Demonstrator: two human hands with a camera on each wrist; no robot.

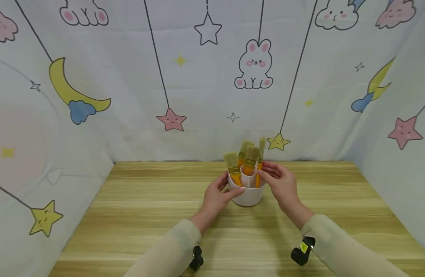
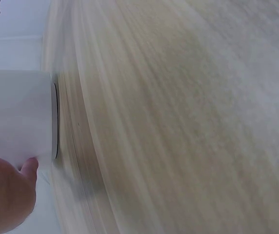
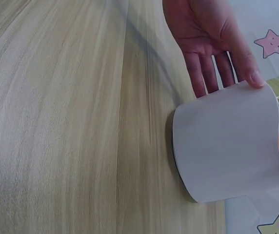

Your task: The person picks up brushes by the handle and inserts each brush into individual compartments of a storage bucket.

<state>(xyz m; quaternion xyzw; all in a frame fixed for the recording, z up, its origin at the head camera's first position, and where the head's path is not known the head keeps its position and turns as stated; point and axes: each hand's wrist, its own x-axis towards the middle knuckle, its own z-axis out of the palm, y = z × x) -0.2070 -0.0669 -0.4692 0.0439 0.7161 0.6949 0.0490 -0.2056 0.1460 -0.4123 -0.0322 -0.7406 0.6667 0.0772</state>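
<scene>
A white divided brush holder (image 1: 247,198) stands upright on the wooden table. My left hand (image 1: 215,196) grips it from the left, thumb on the front rim and fingers along the side; the right wrist view shows this left hand (image 3: 205,29) too. At the holder's right side, my right hand (image 1: 279,182) pinches a slim paintbrush (image 1: 261,148) by its orange handle, whose lower end is inside the holder. A wide paintbrush (image 1: 232,163) leans in the left compartment. Another wide brush (image 1: 251,156) sits in the round middle cup, with a further brush (image 1: 244,148) behind.
The wood-grain table (image 1: 146,215) reaches back to a white cloth (image 1: 129,77) printed with stars, moons and rabbits, which hangs at the back and both sides. A small black device (image 1: 197,257) is on the left sleeve and another black device (image 1: 302,252) on the right.
</scene>
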